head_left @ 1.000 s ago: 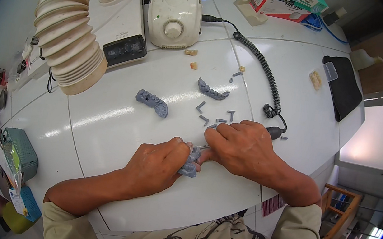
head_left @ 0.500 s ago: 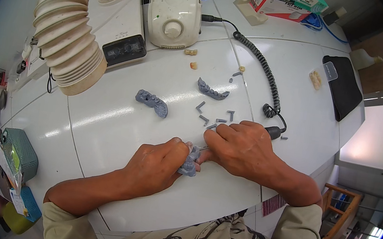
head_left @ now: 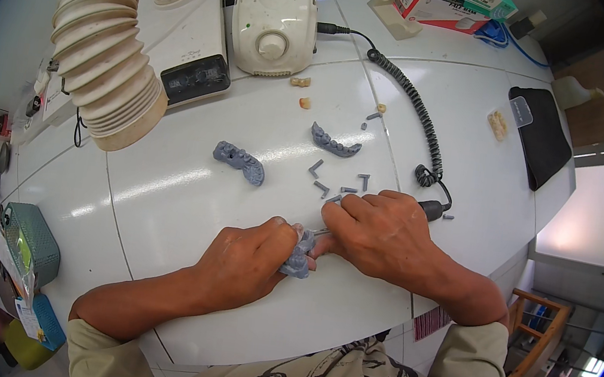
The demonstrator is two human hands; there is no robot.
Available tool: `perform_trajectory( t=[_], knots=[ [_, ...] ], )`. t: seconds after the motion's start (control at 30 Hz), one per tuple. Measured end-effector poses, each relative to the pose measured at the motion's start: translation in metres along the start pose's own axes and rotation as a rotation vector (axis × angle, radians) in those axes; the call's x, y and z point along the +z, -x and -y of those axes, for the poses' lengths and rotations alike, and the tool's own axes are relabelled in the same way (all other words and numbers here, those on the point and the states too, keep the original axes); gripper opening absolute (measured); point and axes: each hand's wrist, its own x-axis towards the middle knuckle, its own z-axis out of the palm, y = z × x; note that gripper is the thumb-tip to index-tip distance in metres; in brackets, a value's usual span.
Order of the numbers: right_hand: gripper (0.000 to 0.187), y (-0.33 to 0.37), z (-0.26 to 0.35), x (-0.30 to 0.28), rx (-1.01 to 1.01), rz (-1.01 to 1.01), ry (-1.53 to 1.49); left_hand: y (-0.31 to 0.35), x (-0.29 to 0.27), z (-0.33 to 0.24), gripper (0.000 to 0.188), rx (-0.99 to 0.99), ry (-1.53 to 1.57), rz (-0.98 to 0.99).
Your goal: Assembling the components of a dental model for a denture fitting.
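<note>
Close to the table's near edge, my left hand [head_left: 249,261] grips a grey dental model [head_left: 299,257], its fingers wrapped round the piece. My right hand [head_left: 379,232] is closed around a dental handpiece [head_left: 431,209], whose black rear end sticks out past the knuckles. The thin metal tip of the handpiece points left and meets the model or lies right beside it; the exact contact is hidden by fingers. Beyond my hands lie another grey dental model [head_left: 239,163] and a curved grey tooth arch [head_left: 336,141]. Several small grey angled bits [head_left: 321,189] are scattered nearby.
A coiled black cord [head_left: 412,89] runs from the handpiece to a cream control box [head_left: 275,27]. At the upper left hangs a ribbed suction hose [head_left: 111,52]. A green basket [head_left: 31,242] stands left, a black cloth [head_left: 539,138] lies right, and boxes [head_left: 445,3] sit at the back.
</note>
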Motion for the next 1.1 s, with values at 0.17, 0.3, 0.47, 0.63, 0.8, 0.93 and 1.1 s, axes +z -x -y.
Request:
perform_trajectory(
  t=[0.17,0.3,0.47,0.63,0.8,0.93,1.1],
  knots=[
    [0.048,-0.0001,-0.0001,-0.0006,0.002,0.009,-0.004,0.0009,0.0008,0.0014,0.04,0.021,0.004,-0.022],
    [0.047,0.0,-0.0001,-0.0006,0.005,0.001,-0.005,0.0021,0.0001,0.0017,0.043,0.007,-0.001,0.003],
    [0.047,-0.0003,0.0002,-0.0013,0.008,0.008,-0.003,0.0016,-0.001,0.0009,0.046,0.019,-0.003,0.003],
    [0.047,-0.0011,0.0001,-0.0019,0.006,0.021,-0.017,0.002,-0.0011,0.0009,0.046,0.013,-0.001,0.007],
    [0.045,-0.0004,-0.0012,-0.0004,-0.009,0.002,-0.02,0.0021,0.0012,0.0024,0.046,0.013,0.009,-0.01],
    [0.044,0.0001,-0.0016,0.0009,-0.025,-0.025,-0.026,0.0026,0.002,0.0026,0.045,0.018,0.031,-0.018],
    [0.043,0.0001,-0.0004,-0.0002,-0.032,-0.011,-0.013,0.002,-0.0005,0.001,0.043,-0.006,0.04,-0.004]
  ],
)
